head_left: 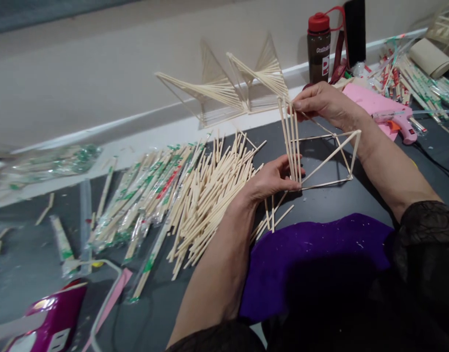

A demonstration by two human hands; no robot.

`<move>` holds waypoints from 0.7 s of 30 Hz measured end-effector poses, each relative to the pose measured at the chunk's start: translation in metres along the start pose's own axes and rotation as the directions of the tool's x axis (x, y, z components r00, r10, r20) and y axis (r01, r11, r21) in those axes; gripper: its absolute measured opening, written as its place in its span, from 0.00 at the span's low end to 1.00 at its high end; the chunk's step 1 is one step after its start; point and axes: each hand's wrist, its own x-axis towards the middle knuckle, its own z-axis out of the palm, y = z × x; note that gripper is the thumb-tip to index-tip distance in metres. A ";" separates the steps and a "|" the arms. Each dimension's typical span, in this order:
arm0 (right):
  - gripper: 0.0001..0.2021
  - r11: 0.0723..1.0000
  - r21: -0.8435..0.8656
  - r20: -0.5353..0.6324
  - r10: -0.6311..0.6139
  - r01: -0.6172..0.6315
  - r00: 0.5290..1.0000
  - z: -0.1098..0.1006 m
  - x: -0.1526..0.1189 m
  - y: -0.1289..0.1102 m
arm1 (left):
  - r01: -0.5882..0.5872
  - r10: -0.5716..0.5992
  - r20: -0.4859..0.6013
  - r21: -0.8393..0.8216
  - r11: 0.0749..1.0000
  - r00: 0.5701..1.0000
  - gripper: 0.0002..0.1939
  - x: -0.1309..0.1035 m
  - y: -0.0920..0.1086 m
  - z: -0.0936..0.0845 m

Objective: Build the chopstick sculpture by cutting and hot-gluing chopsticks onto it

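Note:
A frame of joined wooden sticks [329,158] is held over the grey table, with several sticks side by side at its left end. My left hand [274,178] grips the lower end of those sticks between thumb and fingers. At their upper end, my right hand [318,102] pinches the frame with thumb and fingertips. Left of my left hand lies a big pile of loose sticks [213,200]. Two finished-looking stick structures with fanned sticks [224,95] stand by the wall.
Wrapped chopsticks [147,181] lie left of the pile. A pink glue gun [396,115], a red-capped bottle [319,54] and a dark phone-like slab [355,32] are at the back right. A purple cloth [320,244] lies at the front edge; a magenta device [59,313] sits lower left.

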 end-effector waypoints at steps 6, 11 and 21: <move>0.14 0.998 -0.063 -0.009 0.011 -0.012 1.000 0.003 -0.001 -0.005 | -0.001 0.001 -0.010 0.055 0.998 1.000 0.41 -0.001 -0.001 0.001; 0.11 0.997 -0.077 0.000 -0.004 0.004 1.000 0.002 0.002 -0.001 | 0.010 -0.009 -0.009 0.071 0.997 1.000 0.40 0.000 -0.002 0.000; 0.08 1.000 -0.007 0.012 0.012 -0.012 1.000 0.000 0.004 0.005 | 0.025 -0.025 -0.010 0.084 0.996 1.000 0.38 -0.002 -0.001 0.001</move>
